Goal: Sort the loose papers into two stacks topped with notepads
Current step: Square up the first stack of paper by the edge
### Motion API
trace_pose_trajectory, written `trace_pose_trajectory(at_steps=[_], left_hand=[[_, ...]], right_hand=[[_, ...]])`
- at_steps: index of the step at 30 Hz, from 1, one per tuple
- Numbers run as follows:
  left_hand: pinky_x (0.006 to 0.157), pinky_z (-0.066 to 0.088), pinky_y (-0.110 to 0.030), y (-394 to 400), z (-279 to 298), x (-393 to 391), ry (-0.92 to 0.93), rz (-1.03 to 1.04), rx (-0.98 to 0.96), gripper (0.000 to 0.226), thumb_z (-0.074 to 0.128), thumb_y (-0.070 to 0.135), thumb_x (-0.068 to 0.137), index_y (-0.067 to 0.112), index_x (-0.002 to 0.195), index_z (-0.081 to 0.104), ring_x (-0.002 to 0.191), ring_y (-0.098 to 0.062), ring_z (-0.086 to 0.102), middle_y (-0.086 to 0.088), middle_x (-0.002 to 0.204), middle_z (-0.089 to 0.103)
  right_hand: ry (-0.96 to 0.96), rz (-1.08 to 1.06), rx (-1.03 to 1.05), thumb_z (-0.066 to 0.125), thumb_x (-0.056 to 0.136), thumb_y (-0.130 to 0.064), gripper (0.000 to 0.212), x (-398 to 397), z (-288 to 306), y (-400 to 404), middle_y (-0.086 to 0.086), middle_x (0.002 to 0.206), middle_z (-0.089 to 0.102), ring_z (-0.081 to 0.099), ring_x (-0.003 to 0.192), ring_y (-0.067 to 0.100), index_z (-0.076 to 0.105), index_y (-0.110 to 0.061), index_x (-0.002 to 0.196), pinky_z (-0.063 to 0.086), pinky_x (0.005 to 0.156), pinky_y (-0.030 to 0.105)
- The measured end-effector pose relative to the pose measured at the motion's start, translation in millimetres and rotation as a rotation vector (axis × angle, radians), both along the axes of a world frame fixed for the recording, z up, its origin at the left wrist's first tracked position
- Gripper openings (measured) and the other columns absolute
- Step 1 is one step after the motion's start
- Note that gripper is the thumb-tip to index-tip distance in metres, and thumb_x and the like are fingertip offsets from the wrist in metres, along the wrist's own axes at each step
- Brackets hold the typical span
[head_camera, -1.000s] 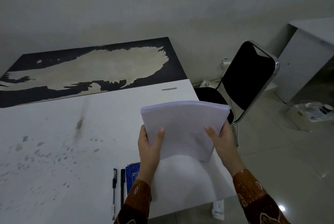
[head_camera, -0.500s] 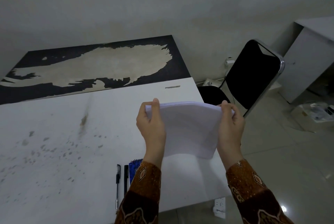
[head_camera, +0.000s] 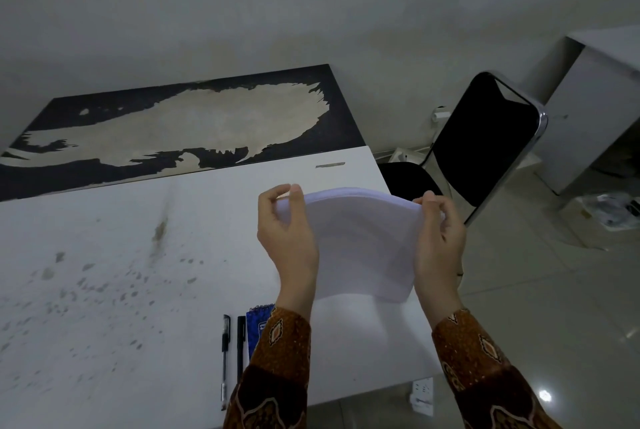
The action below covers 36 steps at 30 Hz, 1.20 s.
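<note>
Both the left hand [head_camera: 287, 238] and the right hand [head_camera: 438, 241] are gripping the top corners of a paper stack [head_camera: 360, 241] above the table [head_camera: 138, 255], beyond the notepad [head_camera: 258, 324].

The left sleeve [head_camera: 277, 359] hides most of the blue notepad [head_camera: 258, 321].

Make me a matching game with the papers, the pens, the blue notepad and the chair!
Things:
1. stack of papers
2. two pens
3. blue notepad
4. black chair

Places:
A. on the floor, right of the table
B. lying on the table, left of the notepad
C. held up in both hands
D. partly hidden behind the left sleeve

Pairs: 1-C, 2-B, 3-D, 4-A
</note>
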<state>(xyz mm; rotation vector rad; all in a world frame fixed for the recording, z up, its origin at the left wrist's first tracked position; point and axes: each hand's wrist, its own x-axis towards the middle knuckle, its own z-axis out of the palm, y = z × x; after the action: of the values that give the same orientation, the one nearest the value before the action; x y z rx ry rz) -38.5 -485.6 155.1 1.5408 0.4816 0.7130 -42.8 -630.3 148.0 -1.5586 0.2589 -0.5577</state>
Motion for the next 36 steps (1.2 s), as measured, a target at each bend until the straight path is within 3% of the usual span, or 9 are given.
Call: trace_pose_trajectory(at_steps=[5, 9, 14, 17, 20, 26, 29, 33, 36], left_hand=[[0.07, 0.043, -0.032, 7, -6, -1, 0.09, -0.092, -0.159, 0.044, 0.051, 0.042, 0.093, 0.002, 0.077, 0.048, 0.069, -0.018, 0.048, -0.006, 0.074, 0.052], [0.063, 0.032, -0.033, 5, -8, -2, 0.069, -0.085, -0.187, 0.05, 0.047, 0.039, 0.096, -0.004, 0.073, 0.037, 0.066, -0.018, 0.036, -0.009, 0.071, 0.038], [0.064, 0.041, -0.031, 9, -23, -2, -0.032, -0.169, -0.222, 0.056, 0.044, 0.053, 0.093, -0.002, 0.083, 0.051, 0.071, -0.019, 0.045, -0.009, 0.079, 0.048], [0.064, 0.051, -0.02, 12, -48, -11, -0.024, -0.279, -0.209, 0.039, 0.055, 0.042, 0.091, 0.005, 0.102, 0.06, 0.079, -0.011, 0.062, -0.003, 0.09, 0.064], [0.075, 0.056, -0.027, 11, -73, -17, 0.084, -0.33, -0.248, 0.027, 0.065, 0.03, 0.085, 0.021, 0.11, 0.061, 0.094, -0.012, 0.067, 0.004, 0.104, 0.069], [0.085, 0.056, -0.033, 2, -80, -14, 0.103, -0.25, -0.234, 0.027, 0.071, 0.028, 0.083, 0.032, 0.107, 0.058, 0.101, -0.012, 0.065, 0.002, 0.109, 0.066], [0.082, 0.057, -0.037, -1, -82, -14, 0.111, -0.203, -0.232, 0.026, 0.071, 0.033, 0.082, 0.032, 0.104, 0.058, 0.101, -0.018, 0.064, -0.004, 0.11, 0.063], [0.078, 0.058, -0.03, -4, -76, -17, 0.033, -0.193, -0.247, 0.028, 0.068, 0.027, 0.085, 0.021, 0.112, 0.061, 0.097, -0.014, 0.067, 0.0, 0.105, 0.069], [0.08, 0.057, -0.028, 0, -79, -17, 0.018, -0.212, -0.227, 0.031, 0.069, 0.023, 0.085, 0.021, 0.114, 0.058, 0.096, -0.009, 0.066, 0.004, 0.105, 0.067]], right_hand=[[0.042, 0.04, 0.017, 0.05, 0.096, -0.031, 0.022, 1, -3, -6, -0.009, 0.078, 0.055, 0.048, 0.067, 0.007, 0.056, -0.014, 0.083, 0.039, 0.061, 0.021], [0.044, 0.106, 0.064, 0.05, 0.096, -0.032, 0.024, 0, -5, -8, -0.013, 0.077, 0.053, 0.05, 0.061, -0.007, 0.056, -0.01, 0.091, 0.039, 0.055, 0.009], [-0.008, 0.371, 0.003, 0.064, 0.072, -0.063, 0.068, 1, -31, -31, -0.012, 0.105, 0.058, 0.06, 0.091, -0.002, 0.047, -0.017, 0.119, 0.051, 0.071, 0.015], [0.162, 0.501, -0.08, 0.069, 0.079, -0.047, 0.057, 0, -68, -46, -0.018, 0.118, 0.057, 0.057, 0.11, -0.002, 0.042, -0.029, 0.125, 0.051, 0.093, 0.026], [0.204, 0.538, -0.105, 0.049, 0.096, -0.019, 0.039, -6, -95, -44, -0.02, 0.126, 0.053, 0.052, 0.115, -0.007, 0.037, -0.033, 0.13, 0.043, 0.102, 0.023], [0.198, 0.401, -0.08, 0.035, 0.102, -0.016, 0.037, -10, -109, -23, -0.003, 0.133, 0.05, 0.049, 0.122, 0.004, 0.031, -0.022, 0.138, 0.038, 0.106, 0.025], [0.169, 0.327, -0.09, 0.036, 0.101, -0.016, 0.038, -18, -110, -15, -0.008, 0.128, 0.051, 0.051, 0.119, 0.005, 0.035, -0.04, 0.13, 0.041, 0.099, 0.018], [0.109, 0.275, -0.086, 0.035, 0.101, -0.014, 0.034, -22, -107, -13, 0.0, 0.12, 0.057, 0.055, 0.11, 0.008, 0.038, -0.015, 0.135, 0.047, 0.095, 0.025], [0.123, 0.306, -0.065, 0.037, 0.101, -0.011, 0.033, -17, -105, -14, -0.004, 0.12, 0.055, 0.055, 0.106, -0.002, 0.035, -0.013, 0.134, 0.045, 0.087, 0.012]])
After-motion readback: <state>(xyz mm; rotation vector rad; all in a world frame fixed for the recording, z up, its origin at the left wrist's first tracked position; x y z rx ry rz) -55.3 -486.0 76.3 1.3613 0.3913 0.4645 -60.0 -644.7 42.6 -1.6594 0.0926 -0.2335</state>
